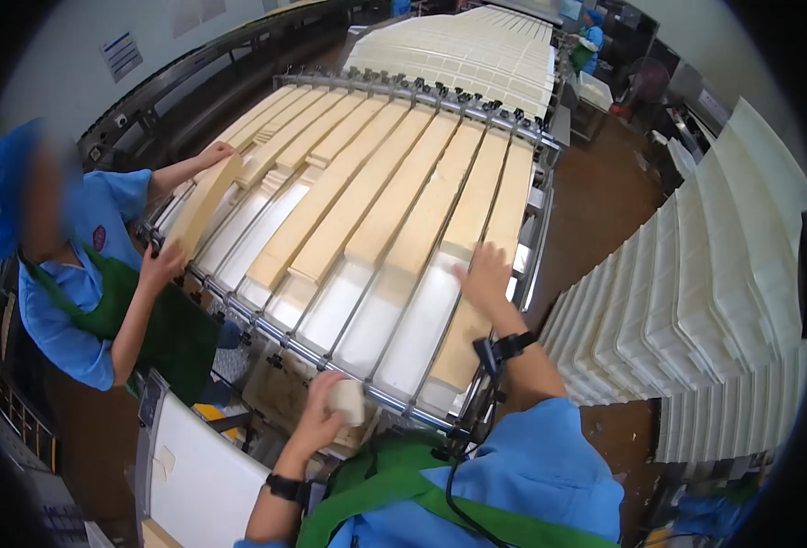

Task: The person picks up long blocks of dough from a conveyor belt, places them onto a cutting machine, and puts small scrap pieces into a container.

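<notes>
Wrapped round a small off-white block [347,403], my left hand [316,416] is closed just outside the front rail of the conveyor. My right hand [487,279] reaches forward over the right-hand lanes, its fingers spread at the near end of a long pale-yellow slab [474,205]. Below that wrist, a shorter pale-yellow slab [463,345] lies in its lane. Thin metal rods [358,315] divide the white belt [335,331] into lanes, with several more long slabs [403,196] side by side.
At the left, a co-worker [84,265] in blue and green holds a long slab [202,205] in both hands. Tall stacked white trays [686,292] stand at the right. A white surface [207,493] lies at lower left. Another person [589,44] is far back.
</notes>
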A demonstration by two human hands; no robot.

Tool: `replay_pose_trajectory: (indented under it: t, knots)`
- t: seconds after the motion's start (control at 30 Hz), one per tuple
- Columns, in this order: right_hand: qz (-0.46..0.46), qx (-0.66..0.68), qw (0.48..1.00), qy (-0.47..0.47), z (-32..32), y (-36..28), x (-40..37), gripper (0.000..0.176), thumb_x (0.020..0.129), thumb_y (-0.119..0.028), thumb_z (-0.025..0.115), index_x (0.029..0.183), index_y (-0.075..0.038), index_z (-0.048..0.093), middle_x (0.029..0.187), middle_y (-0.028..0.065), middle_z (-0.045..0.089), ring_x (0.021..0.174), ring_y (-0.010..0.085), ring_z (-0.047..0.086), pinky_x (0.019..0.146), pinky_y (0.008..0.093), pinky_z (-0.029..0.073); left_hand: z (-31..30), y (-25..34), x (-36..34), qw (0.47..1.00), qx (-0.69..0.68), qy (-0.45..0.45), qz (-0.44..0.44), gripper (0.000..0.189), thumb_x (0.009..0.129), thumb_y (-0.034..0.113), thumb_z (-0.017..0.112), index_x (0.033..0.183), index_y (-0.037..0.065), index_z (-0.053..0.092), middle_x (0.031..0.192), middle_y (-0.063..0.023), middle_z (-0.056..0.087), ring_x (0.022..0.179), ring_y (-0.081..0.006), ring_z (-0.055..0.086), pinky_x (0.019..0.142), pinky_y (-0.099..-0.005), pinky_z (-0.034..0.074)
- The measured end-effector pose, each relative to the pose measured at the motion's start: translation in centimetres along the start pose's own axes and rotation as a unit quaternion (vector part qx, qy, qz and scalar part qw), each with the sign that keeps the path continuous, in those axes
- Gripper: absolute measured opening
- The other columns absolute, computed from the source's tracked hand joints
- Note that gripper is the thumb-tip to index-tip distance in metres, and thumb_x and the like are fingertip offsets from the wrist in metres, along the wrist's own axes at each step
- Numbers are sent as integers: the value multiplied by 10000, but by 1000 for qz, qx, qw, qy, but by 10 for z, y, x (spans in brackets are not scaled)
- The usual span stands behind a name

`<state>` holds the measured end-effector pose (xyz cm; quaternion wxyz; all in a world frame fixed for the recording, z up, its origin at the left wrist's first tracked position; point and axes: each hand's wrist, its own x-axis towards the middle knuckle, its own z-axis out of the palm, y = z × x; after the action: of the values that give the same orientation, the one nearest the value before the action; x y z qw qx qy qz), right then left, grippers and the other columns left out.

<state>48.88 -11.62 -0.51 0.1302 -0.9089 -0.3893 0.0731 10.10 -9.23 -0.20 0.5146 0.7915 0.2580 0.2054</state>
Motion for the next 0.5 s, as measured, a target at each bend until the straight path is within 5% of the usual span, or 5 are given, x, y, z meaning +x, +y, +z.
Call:
replay_pose_trajectory:
  t: [0.1, 0.17, 0.27, 0.37, 0.5]
  knots:
    - [-155, 19, 988, -1, 36, -57, -24, 663, 843, -487, 536, 1315, -32, 437, 1425, 225, 320, 1340, 406, 244, 1050, 548, 227, -31, -20, -40, 986, 110, 114, -49, 655, 742, 47, 570, 1363, 57, 360, 1423, -210, 250, 1337, -361, 235, 1091, -392, 225]
    - [-290, 69, 941, -160, 19, -113, -51, 581, 843, -476, 541, 1249, -60, 526, 1404, 215, 360, 1331, 407, 267, 1044, 536, 247, -42, -12, -65, 957, 213, 176, -89, 670, 788, 102, 605, 1396, 55, 325, 1460, -210, 195, 1358, -352, 196, 1089, -394, 227]
    - [-422, 75, 888, -166, 55, -180, -89, 557, 840, -455, 552, 1246, -73, 540, 1422, 207, 346, 1346, 417, 236, 1066, 548, 217, -41, -40, -126, 970, 60, 207, -114, 618, 874, 172, 569, 1419, 56, 300, 1461, -196, 248, 1350, -319, 247, 1081, -400, 241]
    - [-423, 115, 875, -205, 71, -228, -105, 562, 856, -436, 538, 1276, -65, 496, 1413, 237, 338, 1342, 429, 233, 1067, 529, 229, -10, -21, -196, 927, -224, 189, -234, 453, 929, 185, 496, 1333, 7, 395, 1327, -193, 434, 1224, -280, 422, 1022, -389, 317]
    - [-406, 101, 901, -116, 114, -260, -113, 593, 862, -424, 525, 1323, -63, 430, 1225, 226, 480, 1184, 385, 406, 936, 490, 374, 25, -21, -280, 901, -151, 187, -361, 313, 932, 183, 479, 1184, -2, 461, 1199, -199, 484, 1137, -267, 461, 980, -383, 346]
